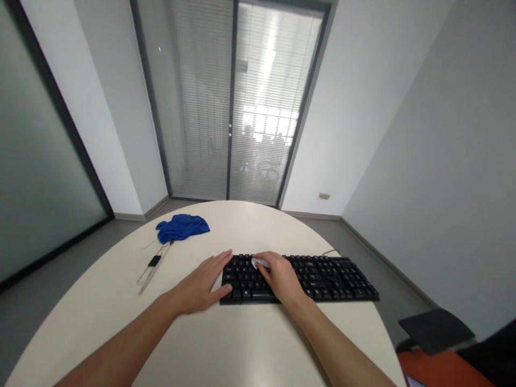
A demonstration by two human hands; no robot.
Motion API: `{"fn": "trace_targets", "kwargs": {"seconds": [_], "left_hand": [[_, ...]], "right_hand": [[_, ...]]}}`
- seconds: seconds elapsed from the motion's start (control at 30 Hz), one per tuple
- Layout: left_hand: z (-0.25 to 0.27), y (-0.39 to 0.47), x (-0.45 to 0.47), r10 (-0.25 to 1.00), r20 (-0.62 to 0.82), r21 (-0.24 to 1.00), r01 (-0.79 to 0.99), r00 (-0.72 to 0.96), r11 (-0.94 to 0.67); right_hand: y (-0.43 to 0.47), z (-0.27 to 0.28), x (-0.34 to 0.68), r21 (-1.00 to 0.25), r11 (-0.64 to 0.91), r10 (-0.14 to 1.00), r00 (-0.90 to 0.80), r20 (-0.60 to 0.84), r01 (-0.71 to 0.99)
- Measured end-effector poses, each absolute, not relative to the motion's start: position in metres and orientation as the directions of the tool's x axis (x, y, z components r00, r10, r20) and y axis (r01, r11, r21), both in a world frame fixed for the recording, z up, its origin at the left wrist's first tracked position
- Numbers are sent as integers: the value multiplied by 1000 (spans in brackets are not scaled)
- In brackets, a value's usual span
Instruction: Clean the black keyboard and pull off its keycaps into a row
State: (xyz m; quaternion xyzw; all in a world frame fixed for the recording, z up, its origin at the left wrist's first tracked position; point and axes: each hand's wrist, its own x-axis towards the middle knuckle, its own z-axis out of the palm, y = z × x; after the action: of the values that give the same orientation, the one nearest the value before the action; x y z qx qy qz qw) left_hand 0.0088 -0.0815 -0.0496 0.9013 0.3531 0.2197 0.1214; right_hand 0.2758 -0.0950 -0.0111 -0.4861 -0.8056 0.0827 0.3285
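Crumpled blue fabric cloth (183,228): far left on cream, round-edged table (237,344). Black rectangular plastic keyboard (322,277): lying flat, right of cloth, number pad at right end. Left hand (205,285): palm down, fingers extended, against keyboard's left edge; grasping nothing. Right hand (282,275): bent over keys, fingers pinching small white piece (260,262), material unclear.
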Motion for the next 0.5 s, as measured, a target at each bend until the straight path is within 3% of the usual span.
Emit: {"fn": "trace_targets", "kwargs": {"seconds": [0.13,0.5], "left_hand": [[-49,-82,9,691,304,379,582,656,-720],[-43,-85,11,700,267,375,597,663,-709]], "right_hand": [[-92,-19,267,-478,591,796,-373,476,650],[-96,-6,273,-454,594,801,-436,410,664]]}}
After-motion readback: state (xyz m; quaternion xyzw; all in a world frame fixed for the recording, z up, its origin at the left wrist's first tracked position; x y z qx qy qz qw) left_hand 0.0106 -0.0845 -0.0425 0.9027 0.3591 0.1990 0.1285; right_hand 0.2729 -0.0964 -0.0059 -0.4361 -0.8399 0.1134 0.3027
